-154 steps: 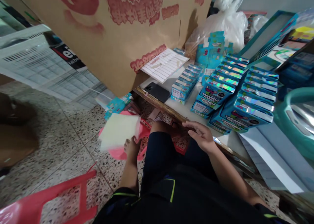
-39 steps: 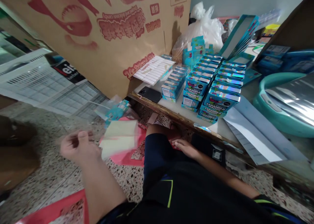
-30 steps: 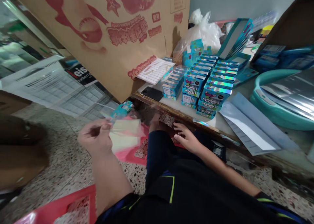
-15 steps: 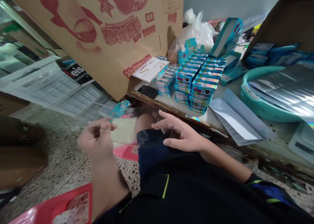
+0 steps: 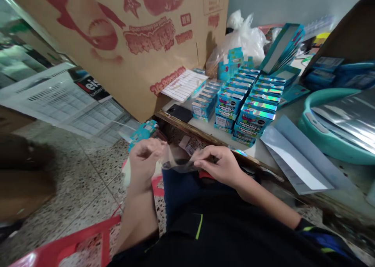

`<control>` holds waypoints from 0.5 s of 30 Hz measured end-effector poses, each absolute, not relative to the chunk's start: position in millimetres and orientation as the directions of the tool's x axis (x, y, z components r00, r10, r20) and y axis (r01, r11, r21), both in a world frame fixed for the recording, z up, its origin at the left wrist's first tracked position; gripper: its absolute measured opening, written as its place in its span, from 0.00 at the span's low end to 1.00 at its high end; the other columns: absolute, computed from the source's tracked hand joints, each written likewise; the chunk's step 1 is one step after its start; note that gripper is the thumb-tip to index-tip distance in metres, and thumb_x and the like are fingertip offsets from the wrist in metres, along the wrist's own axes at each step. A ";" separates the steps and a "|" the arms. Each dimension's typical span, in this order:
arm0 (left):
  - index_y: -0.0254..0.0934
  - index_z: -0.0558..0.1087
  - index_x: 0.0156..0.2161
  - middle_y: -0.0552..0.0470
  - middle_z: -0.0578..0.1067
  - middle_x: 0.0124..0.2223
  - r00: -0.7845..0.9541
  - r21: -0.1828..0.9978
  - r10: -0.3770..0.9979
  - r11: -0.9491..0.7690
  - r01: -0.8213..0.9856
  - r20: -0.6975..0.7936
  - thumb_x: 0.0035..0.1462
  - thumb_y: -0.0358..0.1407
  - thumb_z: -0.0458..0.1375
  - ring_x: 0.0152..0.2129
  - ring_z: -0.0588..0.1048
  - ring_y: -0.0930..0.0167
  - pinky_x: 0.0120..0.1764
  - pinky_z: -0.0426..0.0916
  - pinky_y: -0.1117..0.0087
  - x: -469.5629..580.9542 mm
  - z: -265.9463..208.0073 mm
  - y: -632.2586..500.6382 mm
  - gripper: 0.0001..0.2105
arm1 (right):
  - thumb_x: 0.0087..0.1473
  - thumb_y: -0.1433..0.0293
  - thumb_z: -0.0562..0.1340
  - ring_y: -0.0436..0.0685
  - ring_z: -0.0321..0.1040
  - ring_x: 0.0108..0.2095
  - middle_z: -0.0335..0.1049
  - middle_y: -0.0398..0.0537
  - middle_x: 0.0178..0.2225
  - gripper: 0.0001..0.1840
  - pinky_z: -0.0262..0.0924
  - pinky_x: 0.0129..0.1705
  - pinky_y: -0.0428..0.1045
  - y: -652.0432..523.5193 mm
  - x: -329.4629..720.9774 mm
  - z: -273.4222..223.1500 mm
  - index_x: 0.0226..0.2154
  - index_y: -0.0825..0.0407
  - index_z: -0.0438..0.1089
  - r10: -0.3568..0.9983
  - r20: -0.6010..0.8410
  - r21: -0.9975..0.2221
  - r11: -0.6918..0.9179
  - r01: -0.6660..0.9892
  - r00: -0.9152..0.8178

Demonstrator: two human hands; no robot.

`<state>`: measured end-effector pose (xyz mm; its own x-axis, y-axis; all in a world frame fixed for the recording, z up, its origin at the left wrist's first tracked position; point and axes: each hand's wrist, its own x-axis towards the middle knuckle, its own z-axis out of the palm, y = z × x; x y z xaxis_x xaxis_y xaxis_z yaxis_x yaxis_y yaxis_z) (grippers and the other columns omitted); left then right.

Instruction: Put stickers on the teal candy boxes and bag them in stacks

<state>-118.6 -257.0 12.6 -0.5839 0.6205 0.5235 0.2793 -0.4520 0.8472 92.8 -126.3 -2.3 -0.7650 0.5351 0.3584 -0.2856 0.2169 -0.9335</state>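
A thin piece of clear plastic film [image 5: 178, 163] stretches over my lap between my two hands. My left hand [image 5: 145, 157] pinches its left end with fingers and thumb. At the other end, my right hand [image 5: 221, 163] grips the film between thumb and fingertips. Whether the film is a flat sheet or a bag, I cannot tell. Just beyond my left hand lie several small blue printed pieces [image 5: 143, 132]. A pale yellowish item [image 5: 127, 172] shows partly behind my left wrist.
Stacked blue caramel boxes [image 5: 253, 116] stand on the table, beside a black phone [image 5: 179, 113] and a lined sheet [image 5: 184, 85]. Folded paper [image 5: 293, 157] and a teal basin [image 5: 307, 116] are to the right. A large cardboard carton [image 5: 164, 60] rises behind; a red stool [image 5: 88, 232] is lower left.
My right hand, open and apart before, has closed on the film's right end. My left hand has moved right, and the pale yellowish item no longer shows between my hands.
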 end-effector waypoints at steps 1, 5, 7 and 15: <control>0.39 0.70 0.24 0.59 0.69 0.20 -0.581 0.845 0.623 -0.467 0.261 0.524 0.44 0.43 0.77 0.19 0.68 0.74 0.40 0.76 0.64 -123.7 10.6 -256.5 0.19 | 0.56 0.63 0.70 0.52 0.75 0.29 0.81 0.47 0.29 0.10 0.64 0.31 0.46 -126.7 91.3 -3.3 0.27 0.51 0.75 0.553 0.342 -0.939 0.228 -0.257 -0.760; 0.39 0.72 0.20 0.55 0.70 0.18 -0.514 0.841 0.667 -0.401 0.363 0.540 0.53 0.49 0.71 0.18 0.69 0.72 0.42 0.76 0.60 -141.2 1.6 -259.3 0.21 | 0.56 0.61 0.68 0.50 0.68 0.22 0.74 0.43 0.22 0.13 0.58 0.26 0.45 -128.6 83.6 -7.6 0.26 0.50 0.71 0.610 0.243 -0.967 0.211 -0.141 -0.754; 0.39 0.74 0.20 0.52 0.71 0.19 -0.525 0.850 0.672 -0.360 0.384 0.522 0.58 0.51 0.67 0.20 0.71 0.69 0.43 0.76 0.58 -143.3 -2.9 -260.5 0.22 | 0.57 0.60 0.67 0.50 0.68 0.22 0.73 0.43 0.22 0.14 0.58 0.26 0.45 -128.6 80.0 -9.3 0.26 0.50 0.69 0.627 0.228 -0.967 0.233 -0.101 -0.745; 0.37 0.74 0.27 0.56 0.74 0.24 -0.844 0.915 0.428 -0.370 0.162 0.323 0.38 0.47 0.79 0.21 0.71 0.76 0.28 0.71 0.74 -135.0 -2.6 -256.9 0.21 | 0.65 0.52 0.59 0.50 0.65 0.23 0.70 0.43 0.22 0.25 0.59 0.29 0.47 -119.3 79.9 -22.8 0.24 0.51 0.68 0.496 0.045 -0.999 -0.001 -0.052 -0.867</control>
<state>-135.0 -256.9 -2.6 -0.8440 0.4283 0.3228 0.1621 -0.3699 0.9148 79.9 -119.3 -22.8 -0.8674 0.4956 0.0449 -0.0520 -0.0005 -0.9986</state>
